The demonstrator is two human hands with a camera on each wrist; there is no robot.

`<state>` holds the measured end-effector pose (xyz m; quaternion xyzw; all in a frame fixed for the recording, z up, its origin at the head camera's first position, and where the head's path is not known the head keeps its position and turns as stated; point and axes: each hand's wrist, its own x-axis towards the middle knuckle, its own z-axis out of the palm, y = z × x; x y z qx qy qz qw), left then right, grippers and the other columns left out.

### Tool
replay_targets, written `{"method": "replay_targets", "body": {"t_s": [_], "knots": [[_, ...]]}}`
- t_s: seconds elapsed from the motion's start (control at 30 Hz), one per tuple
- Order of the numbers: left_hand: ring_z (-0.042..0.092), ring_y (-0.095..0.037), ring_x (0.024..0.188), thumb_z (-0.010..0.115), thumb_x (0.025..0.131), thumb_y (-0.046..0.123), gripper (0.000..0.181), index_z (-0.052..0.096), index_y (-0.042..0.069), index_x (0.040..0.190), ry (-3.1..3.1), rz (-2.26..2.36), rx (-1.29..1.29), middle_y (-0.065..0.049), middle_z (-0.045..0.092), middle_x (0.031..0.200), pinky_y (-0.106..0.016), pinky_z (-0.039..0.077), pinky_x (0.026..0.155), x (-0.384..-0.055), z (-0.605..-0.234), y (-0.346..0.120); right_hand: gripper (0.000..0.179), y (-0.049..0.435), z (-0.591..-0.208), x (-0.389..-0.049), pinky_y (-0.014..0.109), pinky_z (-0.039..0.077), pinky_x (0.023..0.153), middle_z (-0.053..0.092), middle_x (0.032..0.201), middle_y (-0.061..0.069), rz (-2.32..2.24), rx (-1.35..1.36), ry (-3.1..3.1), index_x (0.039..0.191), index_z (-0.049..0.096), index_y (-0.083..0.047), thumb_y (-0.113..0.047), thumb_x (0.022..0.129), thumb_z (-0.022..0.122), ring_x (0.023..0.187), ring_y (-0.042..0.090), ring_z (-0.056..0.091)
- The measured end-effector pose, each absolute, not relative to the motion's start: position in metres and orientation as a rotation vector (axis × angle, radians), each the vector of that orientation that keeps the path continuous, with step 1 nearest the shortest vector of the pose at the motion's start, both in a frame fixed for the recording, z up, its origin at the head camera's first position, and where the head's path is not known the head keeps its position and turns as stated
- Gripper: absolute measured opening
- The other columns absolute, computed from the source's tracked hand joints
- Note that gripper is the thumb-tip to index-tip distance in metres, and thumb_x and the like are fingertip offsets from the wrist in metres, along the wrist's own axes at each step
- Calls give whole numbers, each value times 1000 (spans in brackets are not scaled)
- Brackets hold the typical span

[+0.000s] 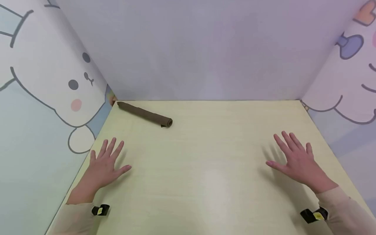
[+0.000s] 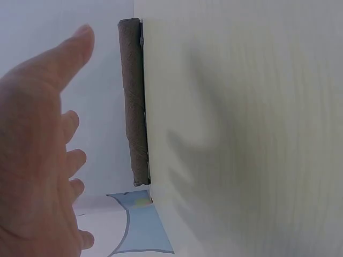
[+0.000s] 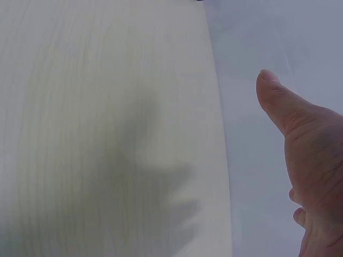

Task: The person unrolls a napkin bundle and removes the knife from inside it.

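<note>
The wall (image 1: 188, 49) runs past the top of the head view, and the table (image 1: 211, 147) below it loses its near edge at the bottom. Above the table, well apart, the left hand (image 1: 102, 171) and right hand (image 1: 299, 164) hover with fingers spread, their sleeves (image 1: 73, 218) cut off, while the right wrist view hides most of the right fingers. The brown roll (image 1: 144, 114) lies at the table's far left, beyond the left hand, with a dark bit (image 1: 163, 126) under its near end too small to make out.
</note>
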<state>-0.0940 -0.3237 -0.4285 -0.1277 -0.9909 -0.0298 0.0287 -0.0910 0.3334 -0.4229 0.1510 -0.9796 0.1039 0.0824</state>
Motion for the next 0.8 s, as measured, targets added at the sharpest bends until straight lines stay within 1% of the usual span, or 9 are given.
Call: {"method": "replay_targets", "body": {"t_s": [0.27,0.47,0.6,0.8], "knots": [[-5,-36,146,53,85,69,96,13,20,156,-3051,-111,-418,-14,6,161,-77,9,96,-107,-429,-314,101,323,-416,-104,77,1,98,17,158,18,314,492,-2932,155,20,-18,-57,78,72,145,36,9],[1,-40,145,51,85,71,96,15,19,156,-3038,-119,-469,-16,9,160,-77,8,97,-123,-425,-303,99,303,-409,-122,76,1,99,18,158,18,354,560,-2933,155,20,-16,-57,80,70,145,36,10],[0,-40,145,49,85,73,96,15,18,156,-3051,-113,-487,-16,9,160,-77,7,97,-134,-423,-294,98,288,-407,-138,76,4,99,20,157,17,362,615,-2932,155,21,-17,-60,80,68,145,36,12],[-2,-39,145,47,86,73,95,15,18,156,-3076,-107,-510,-14,4,161,-76,6,99,-149,-420,-284,96,262,-405,-159,75,8,100,23,157,15,355,692,-2935,154,25,-18,-64,80,65,145,34,16]]}}
